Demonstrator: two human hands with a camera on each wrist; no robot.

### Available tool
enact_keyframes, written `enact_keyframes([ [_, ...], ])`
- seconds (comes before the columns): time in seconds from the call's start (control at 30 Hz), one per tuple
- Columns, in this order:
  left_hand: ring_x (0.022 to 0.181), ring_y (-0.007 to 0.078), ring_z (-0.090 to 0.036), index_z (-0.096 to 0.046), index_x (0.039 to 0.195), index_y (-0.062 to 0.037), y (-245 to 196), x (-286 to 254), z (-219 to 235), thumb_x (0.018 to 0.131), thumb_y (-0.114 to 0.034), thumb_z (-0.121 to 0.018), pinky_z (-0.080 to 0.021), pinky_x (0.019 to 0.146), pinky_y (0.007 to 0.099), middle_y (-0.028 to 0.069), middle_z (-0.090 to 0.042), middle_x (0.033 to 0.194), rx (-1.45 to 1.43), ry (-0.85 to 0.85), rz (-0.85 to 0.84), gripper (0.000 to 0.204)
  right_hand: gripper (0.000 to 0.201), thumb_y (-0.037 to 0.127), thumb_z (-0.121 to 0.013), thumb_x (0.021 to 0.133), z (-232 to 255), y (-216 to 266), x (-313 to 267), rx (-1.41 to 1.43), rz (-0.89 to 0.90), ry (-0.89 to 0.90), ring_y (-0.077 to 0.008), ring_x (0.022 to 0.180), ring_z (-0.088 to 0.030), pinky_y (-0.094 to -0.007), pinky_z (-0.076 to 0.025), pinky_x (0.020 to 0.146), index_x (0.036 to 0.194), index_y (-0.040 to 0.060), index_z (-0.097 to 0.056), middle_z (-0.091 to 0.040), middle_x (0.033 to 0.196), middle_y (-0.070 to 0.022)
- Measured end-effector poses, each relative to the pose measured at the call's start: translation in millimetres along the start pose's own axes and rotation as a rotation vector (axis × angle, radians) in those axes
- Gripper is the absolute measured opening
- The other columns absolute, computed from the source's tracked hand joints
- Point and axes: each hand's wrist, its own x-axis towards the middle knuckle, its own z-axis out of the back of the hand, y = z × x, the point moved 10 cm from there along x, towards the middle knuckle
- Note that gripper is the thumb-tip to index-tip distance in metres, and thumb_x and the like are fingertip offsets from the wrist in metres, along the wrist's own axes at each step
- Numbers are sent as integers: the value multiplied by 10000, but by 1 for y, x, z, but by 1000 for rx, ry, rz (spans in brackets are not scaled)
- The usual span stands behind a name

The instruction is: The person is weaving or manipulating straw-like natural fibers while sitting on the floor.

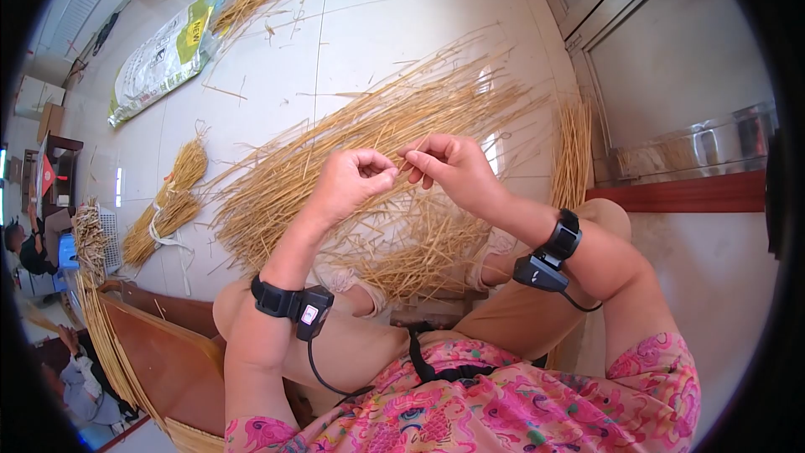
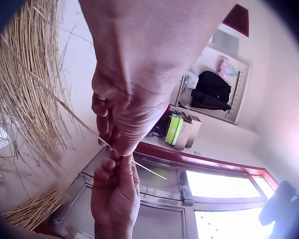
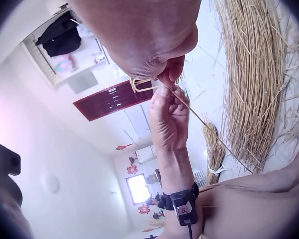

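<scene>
Pale tiled floor [image 1: 360, 0], loose straw pile [image 1: 285, 172] spread over it. Thin stalk [image 2: 63, 104] above pile, long axis slanting across fingertips, longer end on straw side. Left hand [image 1: 356, 180], right hand [image 1: 454, 169] both pinch it, equally near.

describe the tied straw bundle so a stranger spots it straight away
On the pale tiled floor, find the big loose pile of straw in front of the person. Just off its left end lies a much smaller bundle. A white tie with trailing ends marks it out from the spread-out pile beside it.
</scene>
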Motion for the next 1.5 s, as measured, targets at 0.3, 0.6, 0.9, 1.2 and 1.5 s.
enact_keyframes([
  [0.3,602,40,-521,-658,793,4,4,3,2,722,-78,-650,-445,574,201,-1,-616,678,32,-34,-34,108,169,103,-550,890,-3,4,-1,-44,-2,23,-59,638,-578,-196,-478,536,953,-30,-633,-632,739,-37],
  [0.6,604,41,-521,-648,775,3,11,5,4,719,-72,-641,-446,578,203,-1,-608,673,-11,-43,-16,94,159,99,-546,893,-7,5,-2,-18,15,39,-60,645,-574,-199,-478,545,942,-31,-623,-624,745,-37],
  [0.9,664,49,-549,-657,839,14,9,3,5,781,-75,-643,-460,631,205,7,-633,745,-144,-18,6,107,147,78,-529,893,-4,2,-1,38,2,12,-69,673,-585,-198,-474,554,957,-24,-613,-619,769,-39],
  [1.2,694,44,-542,-643,851,21,6,3,0,775,-49,-631,-455,651,193,2,-613,773,-35,20,11,104,119,60,-539,882,-5,8,-1,-18,15,35,-54,677,-568,-196,-467,573,941,-8,-617,-621,774,-22],
  [1.5,677,33,-525,-626,833,17,9,5,0,770,-25,-606,-447,632,186,-9,-596,757,-25,22,11,78,125,65,-534,887,-10,8,-3,-38,3,74,-51,680,-559,-198,-467,584,958,7,-620,-615,760,-12],
])
